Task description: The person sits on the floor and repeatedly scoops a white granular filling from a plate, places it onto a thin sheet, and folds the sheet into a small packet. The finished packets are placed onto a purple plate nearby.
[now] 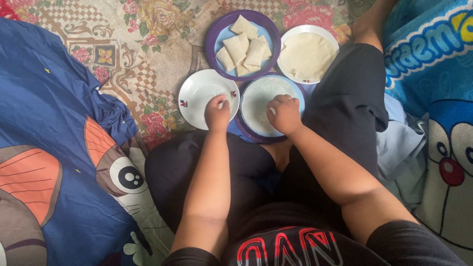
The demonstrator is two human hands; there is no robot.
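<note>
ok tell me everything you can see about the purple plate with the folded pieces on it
The purple plate is round with a raised dark purple rim and a lighter blue-looking centre, probably plastic. It sits flat on the floral mat, farthest from the person. About five pale folded wrappers, shaped like small envelopes, lie overlapping on it. Its rim meets or overlaps the plates beside it. Neither hand touches it.

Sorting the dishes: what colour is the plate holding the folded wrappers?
Purple rim with a light blue inside, seen from the head view.
</note>
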